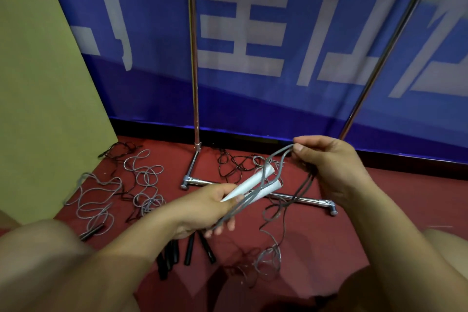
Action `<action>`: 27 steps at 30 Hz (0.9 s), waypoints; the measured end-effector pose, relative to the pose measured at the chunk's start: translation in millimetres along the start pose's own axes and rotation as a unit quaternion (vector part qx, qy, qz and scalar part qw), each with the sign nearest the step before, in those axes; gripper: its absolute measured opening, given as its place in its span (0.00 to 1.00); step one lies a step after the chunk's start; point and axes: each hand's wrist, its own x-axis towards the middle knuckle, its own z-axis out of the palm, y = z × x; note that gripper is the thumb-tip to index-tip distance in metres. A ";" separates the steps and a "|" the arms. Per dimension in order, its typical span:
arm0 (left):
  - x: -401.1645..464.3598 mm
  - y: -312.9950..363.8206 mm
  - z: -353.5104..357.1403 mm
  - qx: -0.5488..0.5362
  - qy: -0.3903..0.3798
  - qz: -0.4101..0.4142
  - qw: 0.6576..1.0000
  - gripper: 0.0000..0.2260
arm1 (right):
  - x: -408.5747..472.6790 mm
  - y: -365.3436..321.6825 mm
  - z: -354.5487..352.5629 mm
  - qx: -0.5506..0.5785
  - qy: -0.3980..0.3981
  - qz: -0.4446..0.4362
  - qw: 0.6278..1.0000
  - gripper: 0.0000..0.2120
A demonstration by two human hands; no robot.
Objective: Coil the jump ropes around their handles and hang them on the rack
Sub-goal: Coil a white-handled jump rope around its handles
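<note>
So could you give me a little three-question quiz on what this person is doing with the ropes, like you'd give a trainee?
1. True or false: the left hand holds two white handles side by side.
2. What does the right hand pinch? A) a black handle B) a loop of grey rope C) the rack's pole
3. Where do the black handles lie?

Key
1. True.
2. B.
3. On the red floor, below the left hand, in front of the rack's base.
</note>
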 end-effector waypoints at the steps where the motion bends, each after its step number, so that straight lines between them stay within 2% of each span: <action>1: -1.6 0.3 0.0 -0.010 0.004 0.000 1.000 0.13 | 0.7 1.3 0.5 -0.030 0.017 -0.029 0.999 0.05; 5: -8.9 3.2 -1.7 -0.071 0.009 0.005 0.997 0.22 | 2.7 3.8 4.7 -0.122 0.052 -0.121 0.984 0.04; 11: -11.6 1.6 -1.6 -0.036 -0.049 0.021 0.998 0.33 | 13.4 13.4 7.6 -0.209 0.055 -0.166 0.962 0.05; 14: -12.4 1.8 -2.1 -0.039 -0.104 0.040 0.993 0.31 | 19.7 17.8 7.0 -0.237 0.064 -0.173 0.954 0.06; 17: -11.6 -0.4 -5.1 -0.070 -0.129 0.083 0.986 0.21 | 23.8 26.4 7.2 -0.313 0.052 -0.173 0.932 0.08; 21: -16.0 6.7 -9.6 -0.145 -0.051 0.113 0.982 0.13 | 21.7 35.3 10.3 -0.436 0.001 -0.140 0.889 0.16; 25: -13.9 8.6 -16.0 -0.224 0.068 0.122 0.965 0.14 | 6.9 32.6 15.0 -0.457 -0.087 -0.110 0.878 0.21; 27: -9.0 3.8 -19.2 -0.246 0.122 0.105 0.956 0.12 | -1.4 29.9 18.3 -0.459 -0.147 -0.109 0.869 0.26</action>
